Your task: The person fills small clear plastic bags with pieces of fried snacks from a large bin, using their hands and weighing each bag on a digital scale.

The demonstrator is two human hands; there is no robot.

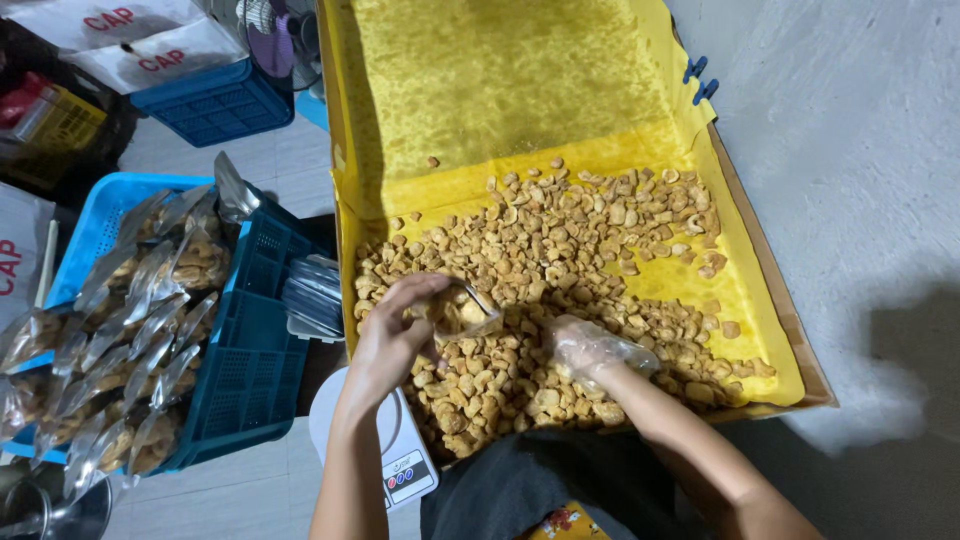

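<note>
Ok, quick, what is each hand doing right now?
Left hand: closed on a small clear bag over the snacks.
Right hand: in a plastic glove, among the snacks; grip cannot be told.

The box (775,300) is brown cardboard with yellow paper (500,80) inside, greasy and blotchy. The snacks (560,250) look dry and bumpy. A thin see-through plastic glove (592,348) looks crinkly. The crates (245,350) are hard blue plastic.

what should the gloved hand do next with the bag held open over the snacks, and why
Probably scoop a handful into the clear bag: the left hand holds it open over the snacks, and the gloved right hand rests in the pile beside it.
</note>
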